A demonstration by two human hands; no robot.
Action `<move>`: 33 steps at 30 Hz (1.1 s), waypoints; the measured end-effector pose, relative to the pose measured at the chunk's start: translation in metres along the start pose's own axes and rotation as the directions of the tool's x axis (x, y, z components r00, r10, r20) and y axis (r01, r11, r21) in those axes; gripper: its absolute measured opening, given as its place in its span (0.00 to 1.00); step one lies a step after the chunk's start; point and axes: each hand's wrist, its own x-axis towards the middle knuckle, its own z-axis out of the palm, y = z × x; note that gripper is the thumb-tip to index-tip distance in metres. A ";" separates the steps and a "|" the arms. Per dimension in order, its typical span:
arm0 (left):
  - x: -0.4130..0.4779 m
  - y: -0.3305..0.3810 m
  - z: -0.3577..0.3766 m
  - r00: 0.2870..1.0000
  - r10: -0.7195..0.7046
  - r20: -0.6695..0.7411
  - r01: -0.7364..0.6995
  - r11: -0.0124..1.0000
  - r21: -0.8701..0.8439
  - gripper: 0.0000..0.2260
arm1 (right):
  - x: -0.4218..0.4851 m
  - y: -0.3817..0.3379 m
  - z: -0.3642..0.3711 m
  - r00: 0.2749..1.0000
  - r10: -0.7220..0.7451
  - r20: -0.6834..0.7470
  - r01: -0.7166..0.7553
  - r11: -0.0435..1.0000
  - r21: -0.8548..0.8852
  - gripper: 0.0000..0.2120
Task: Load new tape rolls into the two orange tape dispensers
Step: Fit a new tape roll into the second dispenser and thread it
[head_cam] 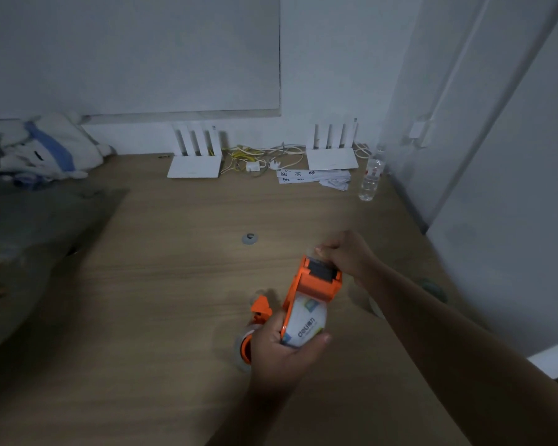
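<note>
Both hands (pixel 284 346) hold an orange tape dispenser (pixel 310 300) above the table (pixel 161 284)

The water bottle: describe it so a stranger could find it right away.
Start at the wooden table and follow its far edge to the right corner, where the wall meets the tall white panel. There, just right of the right-hand white router and the printed paper strips, stands the water bottle. It is the only clear, upright thing there, with a red-marked label.
</note>
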 end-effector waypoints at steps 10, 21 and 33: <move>-0.003 -0.013 -0.006 0.999 0.022 0.023 -0.025 0.994 0.111 0.17 | -0.006 0.020 0.009 0.983 0.150 0.109 -0.177 0.931 0.318 0.13; 0.004 -0.021 0.001 0.999 0.005 -0.051 0.000 0.995 0.097 0.15 | -0.075 0.066 0.052 0.866 0.291 0.407 -0.499 0.447 0.742 0.34; 0.012 -0.027 0.010 0.997 0.034 -0.071 -0.020 0.980 0.198 0.16 | -0.105 0.058 0.068 0.887 0.165 0.432 -0.462 0.345 0.817 0.31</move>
